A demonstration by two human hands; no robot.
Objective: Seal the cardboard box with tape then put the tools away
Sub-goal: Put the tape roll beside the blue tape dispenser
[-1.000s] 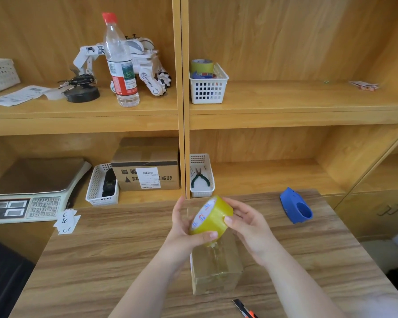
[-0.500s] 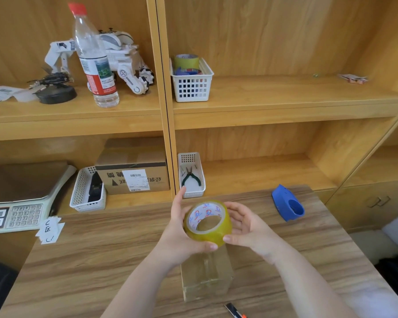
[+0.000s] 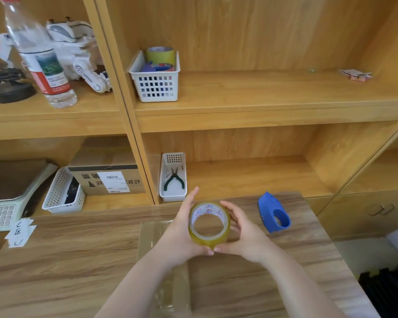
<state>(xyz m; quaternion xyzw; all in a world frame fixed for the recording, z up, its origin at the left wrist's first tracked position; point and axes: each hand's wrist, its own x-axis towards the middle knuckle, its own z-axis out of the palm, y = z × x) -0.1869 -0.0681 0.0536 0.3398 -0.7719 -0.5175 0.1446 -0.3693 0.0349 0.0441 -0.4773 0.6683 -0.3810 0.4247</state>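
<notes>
A yellowish roll of clear tape (image 3: 209,226) is held above the table, its hole facing me. My left hand (image 3: 182,230) cups its left side and my right hand (image 3: 244,232) its right side. Below my left arm lies the small cardboard box (image 3: 159,260), shiny with tape, partly hidden by my forearm. A blue tape cutter (image 3: 274,214) rests on the table to the right of my hands. On the upper shelf stands a white basket (image 3: 155,84) holding other tape rolls.
A narrow white tray with green pliers (image 3: 173,180) sits on the lower shelf just behind the table. Further left are a brown carton (image 3: 106,177), a white basket (image 3: 62,193) and a scale (image 3: 5,203). A water bottle (image 3: 41,60) and toy robot occupy the upper left shelf.
My view has moved closer and to the right. Both hands have turned the tape roll so its hole faces me and carried it rightward, off the box.
</notes>
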